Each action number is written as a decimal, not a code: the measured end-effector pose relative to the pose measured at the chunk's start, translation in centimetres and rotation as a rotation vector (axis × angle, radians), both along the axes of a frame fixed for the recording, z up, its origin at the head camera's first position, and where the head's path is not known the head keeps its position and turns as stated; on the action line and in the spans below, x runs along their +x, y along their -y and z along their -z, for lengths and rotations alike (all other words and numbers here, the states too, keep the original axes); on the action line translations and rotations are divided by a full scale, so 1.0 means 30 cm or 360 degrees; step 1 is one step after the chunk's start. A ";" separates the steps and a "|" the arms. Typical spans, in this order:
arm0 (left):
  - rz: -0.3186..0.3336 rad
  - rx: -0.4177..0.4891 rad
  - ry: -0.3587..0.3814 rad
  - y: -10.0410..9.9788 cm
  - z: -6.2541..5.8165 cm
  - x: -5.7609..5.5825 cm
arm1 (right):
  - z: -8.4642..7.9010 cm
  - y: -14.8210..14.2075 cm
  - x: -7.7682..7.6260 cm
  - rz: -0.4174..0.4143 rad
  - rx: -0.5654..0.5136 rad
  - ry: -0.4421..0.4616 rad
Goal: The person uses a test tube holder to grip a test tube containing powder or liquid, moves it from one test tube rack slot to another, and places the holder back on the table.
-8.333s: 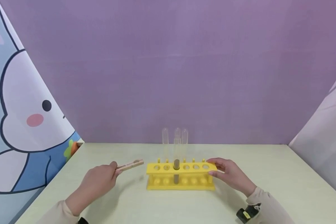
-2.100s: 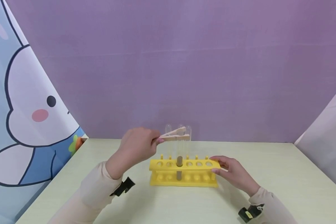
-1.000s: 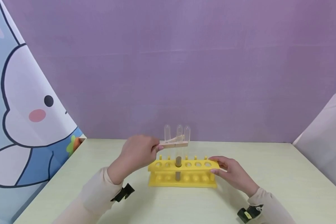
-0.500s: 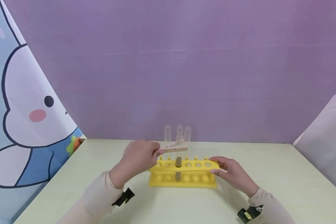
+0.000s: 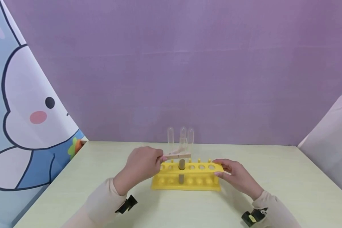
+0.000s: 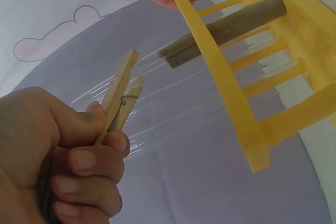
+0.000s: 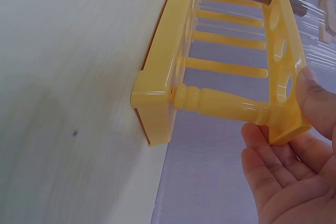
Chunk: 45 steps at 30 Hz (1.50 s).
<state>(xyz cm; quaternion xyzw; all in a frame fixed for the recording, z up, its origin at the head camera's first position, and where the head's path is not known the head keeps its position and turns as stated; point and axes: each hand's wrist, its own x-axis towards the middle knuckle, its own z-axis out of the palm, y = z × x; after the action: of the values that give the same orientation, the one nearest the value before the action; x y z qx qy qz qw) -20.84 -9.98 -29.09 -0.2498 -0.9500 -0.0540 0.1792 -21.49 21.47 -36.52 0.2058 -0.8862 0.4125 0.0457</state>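
In the head view a yellow test tube rack (image 5: 174,173) stands on the table. In its third hole from the left sits an upright glass test tube (image 5: 182,145), with grey-brown contents (image 6: 231,30) in its lower part. My left hand (image 5: 142,163) pinches the handles of a wooden test tube clamp (image 6: 122,90) between thumb and fingers. The clamp's spread jaws lie about the tube, just above the rack's top bar. My right hand (image 5: 236,174) grips the right end of that top bar, thumb in front.
Several yellow pegs (image 5: 199,160) line the rack's back, and three clear test tubes (image 5: 170,136) are upside down on them. A purple backdrop (image 5: 171,69) rises behind the table (image 5: 273,171). Cartoon-printed cloth (image 5: 25,126) hangs at the left.
My left hand brought the clamp from the left to the tube's upper end, then slid it down along the tube. My right hand has stayed on the rack's end.
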 end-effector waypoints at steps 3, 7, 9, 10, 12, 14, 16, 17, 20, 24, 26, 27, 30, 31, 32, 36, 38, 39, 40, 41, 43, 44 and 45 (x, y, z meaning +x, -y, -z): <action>-0.0017 -0.0015 0.0034 -0.002 0.008 0.000 | 0.001 -0.001 -0.002 -0.0003 0.0004 -0.0002; -0.0028 -0.0028 0.0049 -0.006 0.021 -0.001 | 0.002 -0.002 -0.003 0.0000 0.0012 -0.0011; -0.0032 -0.0036 0.0047 -0.006 0.029 0.000 | 0.003 -0.002 -0.004 0.0000 0.0014 -0.0013; -0.0032 -0.0037 0.0047 -0.007 0.033 0.000 | 0.004 -0.002 -0.004 0.0000 0.0014 -0.0012; -0.0030 -0.0039 0.0044 -0.007 0.039 0.002 | 0.004 -0.002 -0.004 0.0001 0.0013 -0.0011; -0.0029 -0.0038 0.0047 -0.008 0.043 0.003 | 0.004 -0.002 -0.005 0.0005 0.0018 -0.0015; -0.0027 -0.0039 0.0052 -0.008 0.047 0.004 | 0.004 -0.001 -0.005 0.0010 0.0023 -0.0020; -0.0027 -0.0043 0.0054 -0.008 0.049 0.004 | 0.004 -0.001 -0.006 0.0013 0.0024 -0.0022; -0.0015 -0.0035 0.0073 -0.008 0.054 0.005 | 0.005 -0.001 -0.006 0.0015 0.0023 -0.0021; 0.0020 0.0002 0.0103 -0.004 0.060 0.005 | 0.007 -0.001 -0.005 0.0004 0.0009 -0.0021; 0.0039 0.0027 0.0119 -0.001 0.065 0.005 | 0.008 -0.001 -0.004 0.0002 0.0004 -0.0028; 0.0043 0.0036 0.0126 0.000 0.067 0.004 | 0.009 -0.001 -0.004 0.0000 0.0003 -0.0030; 0.0050 0.0051 0.0144 0.004 0.073 0.002 | 0.012 -0.001 -0.003 0.0005 0.0006 -0.0034; 0.0053 0.0057 0.0150 0.005 0.074 0.002 | 0.012 -0.001 -0.003 0.0007 0.0007 -0.0034; 0.0057 0.0056 0.0155 0.006 0.075 0.002 | 0.013 -0.001 -0.003 0.0007 0.0009 -0.0036; 0.0095 0.0085 0.0158 0.010 0.077 0.002 | 0.014 -0.002 -0.002 0.0006 0.0016 -0.0065; 0.0128 0.0119 0.0166 0.012 0.075 0.003 | 0.013 -0.003 -0.001 0.0000 0.0014 -0.0081; 0.0146 0.0141 0.0164 0.014 0.074 0.003 | 0.011 -0.003 0.000 -0.0001 0.0012 -0.0084; 0.0159 0.0164 0.0165 0.015 0.073 0.004 | 0.011 -0.003 0.000 -0.0005 0.0009 -0.0087; 0.0171 0.0183 0.0162 0.015 0.072 0.004 | 0.010 -0.003 0.000 -0.0007 0.0008 -0.0088; 0.0179 0.0207 0.0156 0.017 0.072 0.006 | 0.010 -0.003 0.000 -0.0011 0.0007 -0.0085; 0.0185 0.0217 0.0148 0.017 0.072 0.006 | 0.010 -0.003 -0.001 -0.0011 0.0006 -0.0084; 0.0184 0.0221 0.0138 0.018 0.073 0.007 | 0.011 -0.003 -0.001 -0.0012 0.0006 -0.0083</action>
<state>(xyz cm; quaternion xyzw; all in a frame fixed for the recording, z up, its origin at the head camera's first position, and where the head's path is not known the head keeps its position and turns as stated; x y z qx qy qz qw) -20.64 -10.52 -31.29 -0.2886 -0.9349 -0.1407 0.1513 -21.52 21.56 -36.84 0.2199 -0.8847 0.4057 0.0668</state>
